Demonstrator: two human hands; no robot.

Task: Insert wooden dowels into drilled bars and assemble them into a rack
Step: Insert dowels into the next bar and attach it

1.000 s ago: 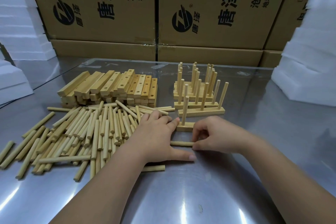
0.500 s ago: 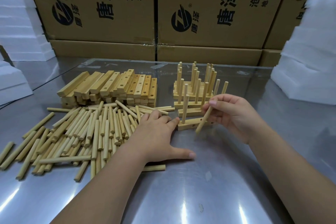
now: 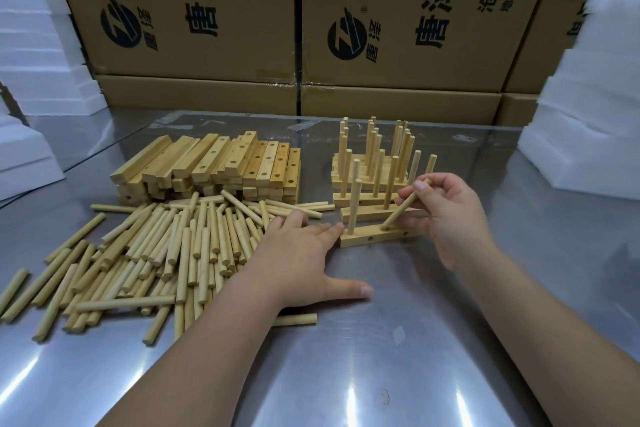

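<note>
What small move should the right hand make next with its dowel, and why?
Probably tip the dowel upright and press it down. The right hand pinches it tilted, its lower end at a top hole of the bar, not seated like the upright dowel beside it. The left hand rests at the bar's end.

— Workshop or small factory floor, by the look of it: an assembly and packing bench.
— Going by what?
— Sheer bulk, mostly. A loose heap of pale round wooden dowels point(image 3: 156, 253) spread over a shiny stainless-steel tabletop point(image 3: 346, 374), right beside a neat stack of drilled square-section light wooden bars point(image 3: 214, 166). Just to the right, a cluster of finished bars with upright dowels point(image 3: 360, 198), all of one pattern.
— And the packing side?
— Large brown cardboard cartons printed with a black logo and Chinese characters point(image 3: 194, 10), stacked like a wall along the far edge; piles of white foam slabs point(image 3: 595, 107) to left and right.
</note>
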